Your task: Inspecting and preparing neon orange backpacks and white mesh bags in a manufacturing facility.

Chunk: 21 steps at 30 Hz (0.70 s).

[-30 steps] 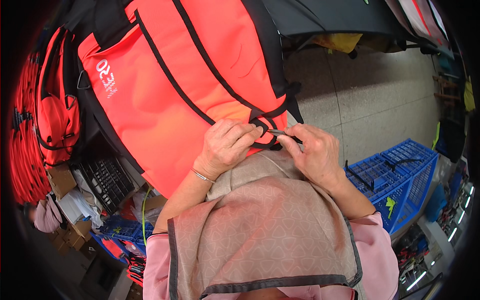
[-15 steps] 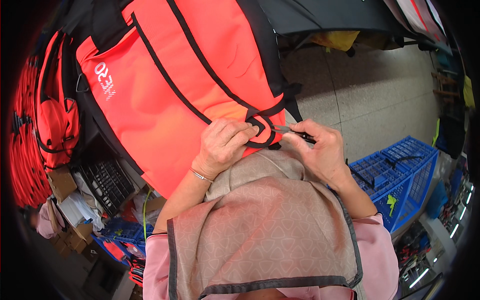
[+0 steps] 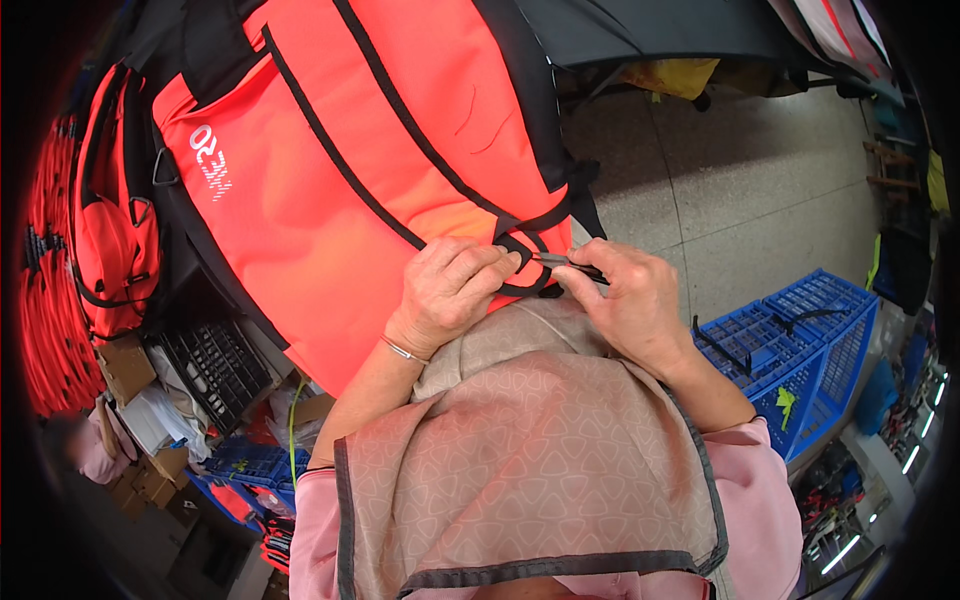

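Observation:
A large bright orange-red bag [image 3: 290,220] with black trim and black straps lies across my lap and reaches away to the far left. My left hand [image 3: 452,285] pinches the black-edged corner of the bag at its near end, fingers pressed together. From the right, my right hand [image 3: 635,300] is closed on a pair of small dark thread snips [image 3: 552,260]. Their metal tip points left and touches or nearly touches the black trim beside my left fingertips. Whatever the tip meets is too small to make out. A few loose dark threads lie on the bag's upper panel.
A patterned brown apron [image 3: 540,460] covers my lap. Blue plastic crates [image 3: 790,340] stand on the floor at the right. More orange-red bags [image 3: 115,220] hang or stack at the left, above a black crate [image 3: 210,370]. Another person [image 3: 100,445] is partly visible at lower left.
My right hand has turned and moved slightly left with the snips, bringing their tip closer to my left fingertips. My left hand keeps its pinch on the bag.

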Motion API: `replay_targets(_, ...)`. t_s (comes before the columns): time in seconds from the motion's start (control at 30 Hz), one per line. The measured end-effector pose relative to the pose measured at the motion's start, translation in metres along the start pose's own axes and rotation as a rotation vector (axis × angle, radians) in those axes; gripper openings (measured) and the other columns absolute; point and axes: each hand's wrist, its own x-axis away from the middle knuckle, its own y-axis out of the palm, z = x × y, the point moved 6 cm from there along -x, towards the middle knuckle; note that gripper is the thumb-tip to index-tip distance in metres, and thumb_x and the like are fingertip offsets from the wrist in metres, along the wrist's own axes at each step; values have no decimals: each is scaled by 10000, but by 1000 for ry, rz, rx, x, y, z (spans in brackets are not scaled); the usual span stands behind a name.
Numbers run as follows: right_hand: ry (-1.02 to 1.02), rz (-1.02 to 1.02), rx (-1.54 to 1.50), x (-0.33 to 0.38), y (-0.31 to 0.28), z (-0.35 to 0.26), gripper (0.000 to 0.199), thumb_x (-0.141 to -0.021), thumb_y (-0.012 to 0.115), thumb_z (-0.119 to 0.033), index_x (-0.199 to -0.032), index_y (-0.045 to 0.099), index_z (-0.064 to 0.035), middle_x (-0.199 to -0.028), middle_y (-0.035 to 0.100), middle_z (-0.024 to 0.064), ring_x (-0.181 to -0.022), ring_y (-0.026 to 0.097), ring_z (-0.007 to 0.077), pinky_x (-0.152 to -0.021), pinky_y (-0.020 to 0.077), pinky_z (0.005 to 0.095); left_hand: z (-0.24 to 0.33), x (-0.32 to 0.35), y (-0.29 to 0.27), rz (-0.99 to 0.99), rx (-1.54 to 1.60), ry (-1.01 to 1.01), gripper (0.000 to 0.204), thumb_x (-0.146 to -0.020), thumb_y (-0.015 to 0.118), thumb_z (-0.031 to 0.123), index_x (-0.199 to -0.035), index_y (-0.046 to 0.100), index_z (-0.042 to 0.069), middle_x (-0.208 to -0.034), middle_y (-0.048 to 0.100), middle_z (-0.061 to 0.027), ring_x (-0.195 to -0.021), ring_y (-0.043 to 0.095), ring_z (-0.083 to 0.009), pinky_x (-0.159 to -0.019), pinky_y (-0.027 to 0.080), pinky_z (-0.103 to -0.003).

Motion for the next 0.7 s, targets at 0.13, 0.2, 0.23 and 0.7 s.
replay_targets(0.13,-17,10,13,-1,5,0,186,-795,772,-214,-829,692,-50,-761,691,109,-686,680,282,-599,512,359,-2,1,2,-2,-2,3,274,-643,720,34,-909,719,101,-848,637,2,-754,600,-162,-625,492,-292)
replay_targets(0.2,-1,5,-10,-1,7,6,174,-797,770,-200,-832,692,-48,-758,691,111,-679,683,272,-595,509,355,-2,1,1,-2,-1,-4,278,-639,718,30,-908,718,101,-846,636,2,-749,600,-164,-625,490,-292)
replay_targets(0.23,30,40,-67,0,7,12,170,-800,768,-185,-844,694,-39,-769,698,116,-684,690,259,-604,516,341,-2,1,2,-2,-1,-2,278,-639,718,30,-908,718,101,-846,636,2,-749,600,-164,-625,490,-292)
replay_targets(0.7,56,-58,-94,0,3,10,214,-805,770,-209,-883,705,-21,-798,704,118,-703,695,259,-633,535,329,-3,2,0,25,26,-10,303,-615,709,11,-904,708,99,-843,641,-2,-733,606,-172,-614,483,-295)
